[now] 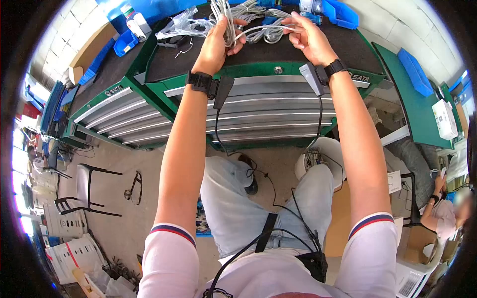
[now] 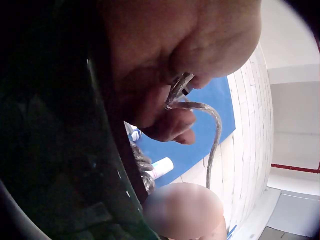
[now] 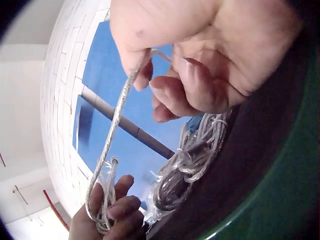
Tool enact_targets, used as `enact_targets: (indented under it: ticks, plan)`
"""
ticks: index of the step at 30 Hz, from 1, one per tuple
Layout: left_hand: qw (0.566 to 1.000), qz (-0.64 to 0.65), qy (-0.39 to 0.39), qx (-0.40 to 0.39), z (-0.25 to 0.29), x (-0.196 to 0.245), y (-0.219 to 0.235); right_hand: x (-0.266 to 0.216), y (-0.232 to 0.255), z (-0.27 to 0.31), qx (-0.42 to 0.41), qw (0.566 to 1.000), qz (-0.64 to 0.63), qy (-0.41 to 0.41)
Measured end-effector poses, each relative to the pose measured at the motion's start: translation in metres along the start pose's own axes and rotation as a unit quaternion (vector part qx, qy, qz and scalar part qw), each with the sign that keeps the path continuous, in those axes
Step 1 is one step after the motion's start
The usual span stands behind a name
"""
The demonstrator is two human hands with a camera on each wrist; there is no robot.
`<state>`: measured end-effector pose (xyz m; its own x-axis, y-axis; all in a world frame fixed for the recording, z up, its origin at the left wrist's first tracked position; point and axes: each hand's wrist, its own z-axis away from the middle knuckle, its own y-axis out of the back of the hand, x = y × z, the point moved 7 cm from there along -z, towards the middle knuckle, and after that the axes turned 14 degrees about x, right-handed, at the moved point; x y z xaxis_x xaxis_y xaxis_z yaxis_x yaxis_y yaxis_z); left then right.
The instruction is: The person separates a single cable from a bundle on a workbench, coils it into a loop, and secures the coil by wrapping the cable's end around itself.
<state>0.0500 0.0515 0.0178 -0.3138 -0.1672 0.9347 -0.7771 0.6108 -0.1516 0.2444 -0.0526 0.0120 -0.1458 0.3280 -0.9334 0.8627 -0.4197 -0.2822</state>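
My left hand [image 1: 212,48] grips a looped bundle of clear-sheathed silver cable [image 1: 229,31] above the front of the dark bench top. In the left wrist view its fingers curl round the cable [image 2: 212,142], with one length arching out of the grip. Facing it at the right, my right hand [image 1: 312,43] pinches a strand of the same cable between thumb and fingers. The right wrist view shows this strand [image 3: 112,122] running from the pinch down to the loops in the left hand. Other coiled cables [image 3: 192,160] lie on the bench behind both hands.
The bench top [image 1: 171,62] sits on a green drawer cabinet [image 1: 278,74]. Around it are a clear plastic bag [image 1: 186,24], a white bottle [image 1: 137,22] and blue bins [image 1: 341,13]. Another person [image 1: 442,213] is at the far right, a chair [image 1: 87,186] at the left.
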Motion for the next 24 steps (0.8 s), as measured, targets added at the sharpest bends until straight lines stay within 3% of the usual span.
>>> enact_targets:
  ticks: [5,7,9,12,16,18,24]
  plan:
    - [1.000,-0.015,-0.011,0.002,0.002,0.001,0.000,0.003,-0.007,0.002,-0.063,0.997,-0.009,-0.034]
    - [1.000,-0.025,-0.015,0.003,0.003,0.003,-0.001,0.000,-0.008,0.005,-0.040,0.995,0.086,0.037]
    - [0.999,-0.034,-0.017,0.008,0.004,0.002,0.001,0.003,-0.006,0.005,-0.032,0.995,0.093,0.034]
    - [0.999,-0.053,-0.003,0.006,0.000,0.001,-0.001,0.003,-0.003,0.000,-0.027,0.996,0.056,0.062]
    - [1.000,0.008,-0.024,-0.016,0.003,0.005,-0.002,0.008,0.012,-0.004,0.068,0.995,-0.015,0.067]
    - [0.997,0.080,0.008,-0.001,0.003,0.004,-0.002,0.007,0.022,-0.007,0.123,0.988,-0.067,0.064]
    - [0.999,0.027,-0.004,-0.023,0.006,0.008,-0.004,0.006,0.014,-0.004,0.081,0.994,-0.021,0.072]
